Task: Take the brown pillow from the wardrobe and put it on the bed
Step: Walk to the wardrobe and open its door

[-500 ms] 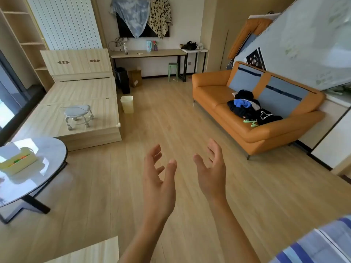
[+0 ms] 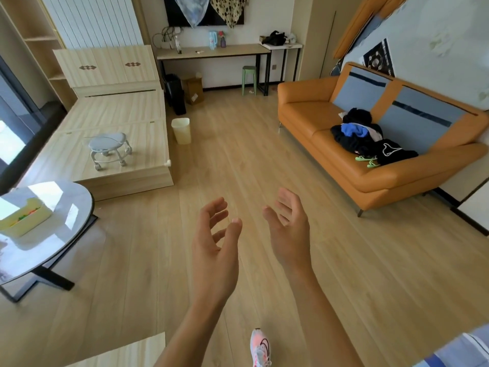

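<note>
My left hand (image 2: 215,250) and my right hand (image 2: 288,229) are raised side by side over the wooden floor, palms facing each other, fingers spread and holding nothing. The bed (image 2: 111,133), a bare light-wood platform with a headboard, stands at the left with a small grey wheeled stool (image 2: 109,149) on it. I see no brown pillow and no wardrobe in this view.
An orange sofa (image 2: 357,168) with a pile of dark clothes (image 2: 367,141) lines the right wall. A round glass table (image 2: 39,234) with a yellow box sits at the near left. A cream bin (image 2: 181,130) stands by the bed. My shoe (image 2: 260,348) shows below.
The view has moved forward and tilted slightly down, so the bed and sofa appear closer. My shoe has stepped into view. Both hands stay open and empty.
</note>
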Demonstrator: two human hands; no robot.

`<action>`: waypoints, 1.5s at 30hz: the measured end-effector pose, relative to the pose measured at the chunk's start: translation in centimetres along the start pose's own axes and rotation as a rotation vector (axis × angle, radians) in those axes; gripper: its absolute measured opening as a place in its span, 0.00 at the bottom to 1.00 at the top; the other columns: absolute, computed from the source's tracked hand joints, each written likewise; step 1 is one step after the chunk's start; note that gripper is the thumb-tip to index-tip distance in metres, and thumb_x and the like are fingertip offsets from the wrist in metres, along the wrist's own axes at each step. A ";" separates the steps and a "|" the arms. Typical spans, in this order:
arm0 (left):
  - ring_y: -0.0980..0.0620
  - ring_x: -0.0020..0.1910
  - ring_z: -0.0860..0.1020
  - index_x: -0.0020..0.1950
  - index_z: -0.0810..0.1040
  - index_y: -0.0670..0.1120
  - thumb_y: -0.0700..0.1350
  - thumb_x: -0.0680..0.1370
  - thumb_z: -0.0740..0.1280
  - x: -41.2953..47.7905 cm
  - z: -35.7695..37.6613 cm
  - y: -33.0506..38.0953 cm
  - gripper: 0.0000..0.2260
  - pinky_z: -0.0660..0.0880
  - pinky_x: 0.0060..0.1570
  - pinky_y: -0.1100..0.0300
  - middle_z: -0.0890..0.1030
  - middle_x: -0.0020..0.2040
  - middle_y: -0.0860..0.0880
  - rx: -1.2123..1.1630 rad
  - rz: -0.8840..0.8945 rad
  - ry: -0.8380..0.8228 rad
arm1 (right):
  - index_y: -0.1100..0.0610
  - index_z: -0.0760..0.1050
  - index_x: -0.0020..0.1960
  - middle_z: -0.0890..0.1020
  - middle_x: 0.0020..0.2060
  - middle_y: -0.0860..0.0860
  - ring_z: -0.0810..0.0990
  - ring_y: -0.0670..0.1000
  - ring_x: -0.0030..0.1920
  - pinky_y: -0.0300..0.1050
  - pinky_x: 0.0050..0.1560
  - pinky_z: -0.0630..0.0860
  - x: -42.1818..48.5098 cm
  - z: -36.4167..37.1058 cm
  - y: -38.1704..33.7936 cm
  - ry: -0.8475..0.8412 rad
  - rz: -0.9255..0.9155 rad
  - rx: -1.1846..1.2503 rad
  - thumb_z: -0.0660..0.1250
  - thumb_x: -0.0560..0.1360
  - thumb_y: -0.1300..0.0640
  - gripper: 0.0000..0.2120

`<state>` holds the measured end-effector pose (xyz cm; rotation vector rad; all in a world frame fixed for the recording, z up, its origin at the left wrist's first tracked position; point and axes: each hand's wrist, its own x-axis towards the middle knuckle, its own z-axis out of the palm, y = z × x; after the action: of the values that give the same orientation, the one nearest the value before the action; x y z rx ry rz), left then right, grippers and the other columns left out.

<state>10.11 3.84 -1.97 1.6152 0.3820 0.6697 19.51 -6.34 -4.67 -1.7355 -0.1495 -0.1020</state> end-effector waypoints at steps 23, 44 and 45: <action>0.57 0.59 0.82 0.54 0.82 0.59 0.50 0.77 0.66 31.1 11.3 -6.4 0.09 0.75 0.50 0.71 0.85 0.54 0.53 -0.043 -0.061 0.171 | 0.47 0.74 0.71 0.79 0.66 0.39 0.79 0.35 0.61 0.35 0.60 0.73 32.2 8.9 4.2 -0.230 0.085 0.079 0.71 0.80 0.53 0.20; 0.57 0.57 0.82 0.58 0.82 0.48 0.42 0.83 0.67 69.8 16.1 -13.3 0.06 0.77 0.52 0.65 0.85 0.57 0.51 -0.106 -0.104 -0.050 | 0.47 0.76 0.69 0.80 0.65 0.42 0.78 0.27 0.55 0.28 0.50 0.72 64.2 26.9 5.5 -0.055 0.147 0.012 0.71 0.80 0.55 0.18; 0.57 0.56 0.82 0.57 0.82 0.48 0.41 0.83 0.67 71.2 16.7 -13.9 0.06 0.78 0.52 0.65 0.85 0.57 0.50 -0.105 -0.114 -0.052 | 0.48 0.76 0.69 0.80 0.65 0.43 0.79 0.28 0.54 0.26 0.48 0.73 65.7 27.5 6.0 -0.055 0.153 0.017 0.71 0.80 0.55 0.18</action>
<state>77.42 35.69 -1.92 1.4970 0.3917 0.5513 84.87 22.59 -5.16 -1.7271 -0.0571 0.0595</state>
